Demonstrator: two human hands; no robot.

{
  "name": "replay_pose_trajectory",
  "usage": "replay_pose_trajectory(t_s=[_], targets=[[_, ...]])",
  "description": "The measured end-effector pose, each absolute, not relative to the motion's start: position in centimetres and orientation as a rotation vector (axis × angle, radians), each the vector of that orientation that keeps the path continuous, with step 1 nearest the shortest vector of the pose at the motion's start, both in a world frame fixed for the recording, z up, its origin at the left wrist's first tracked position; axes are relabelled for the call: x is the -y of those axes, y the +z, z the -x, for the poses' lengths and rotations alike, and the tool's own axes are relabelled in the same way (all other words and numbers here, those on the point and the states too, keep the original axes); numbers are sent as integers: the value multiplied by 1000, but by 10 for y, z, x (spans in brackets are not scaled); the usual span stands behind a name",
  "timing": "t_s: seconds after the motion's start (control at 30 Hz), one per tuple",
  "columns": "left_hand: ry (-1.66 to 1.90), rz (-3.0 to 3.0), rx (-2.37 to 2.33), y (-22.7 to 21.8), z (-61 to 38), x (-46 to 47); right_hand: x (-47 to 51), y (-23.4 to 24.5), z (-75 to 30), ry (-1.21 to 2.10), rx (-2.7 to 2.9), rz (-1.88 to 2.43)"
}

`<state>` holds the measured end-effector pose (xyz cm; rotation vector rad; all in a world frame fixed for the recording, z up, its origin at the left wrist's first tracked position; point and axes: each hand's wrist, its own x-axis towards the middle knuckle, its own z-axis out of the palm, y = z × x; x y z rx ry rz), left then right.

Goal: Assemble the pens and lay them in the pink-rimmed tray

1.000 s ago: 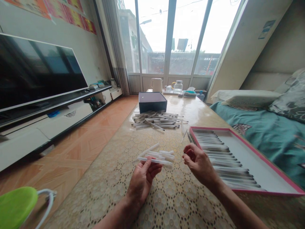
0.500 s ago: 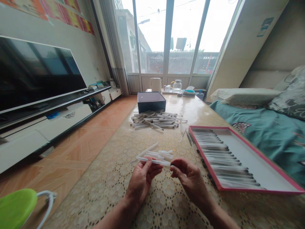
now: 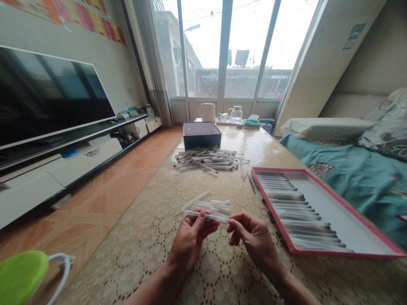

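Observation:
My left hand (image 3: 190, 231) is closed round a slim white pen (image 3: 208, 215), thumb on top, keeping it nearly level above the table. At the pen's right end, the fingertips of my right hand (image 3: 249, 233) are pinched together and cover that end. Just beyond the hands lie several loose white tubes (image 3: 219, 206), some long and some short like caps. To the right of my right hand is a pink-rimmed tray (image 3: 288, 243) with a row of clear pens (image 3: 286, 199) with dark tips.
Farther up the table, a heap of dark-tipped pens (image 3: 210, 160) lies before a dark blue box (image 3: 202, 141). A few thin dark rods (image 3: 254, 186) lie along the tray's left side. A jug (image 3: 208, 112) and a glass pot (image 3: 236, 113) stand at the far end.
The black piece seen at my right fingertips before is now hidden at the pen's end. The right fingers have closed in on that end; the left hand has barely moved.

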<state>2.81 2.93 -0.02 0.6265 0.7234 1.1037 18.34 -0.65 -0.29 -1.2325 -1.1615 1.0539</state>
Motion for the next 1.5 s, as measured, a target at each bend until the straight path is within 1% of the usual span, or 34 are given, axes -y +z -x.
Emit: replay_pose_trajectory(t_s=[0.17,0.4,0.53,0.93,1.13,1.5], targets=[[1089,-647,-735,0,-28,-28,7,-12,-187,1019,1261,1343],[1118,-635,-735,-1,-27,-31,6,-7,-187,940,1448,1283],[1100,-657,-737,2,-27,-31,7,-10,-187,925,1507,1322],[1089,-664,-723,-2,-27,-31,9,-10,-188,883,1557,1399],[1109,-650,-746,2,-27,-30,9,-9,-190,802,1618,1407],[1107,-634,-758,1,-28,-32,10,-6,-189,797,1627,1409]])
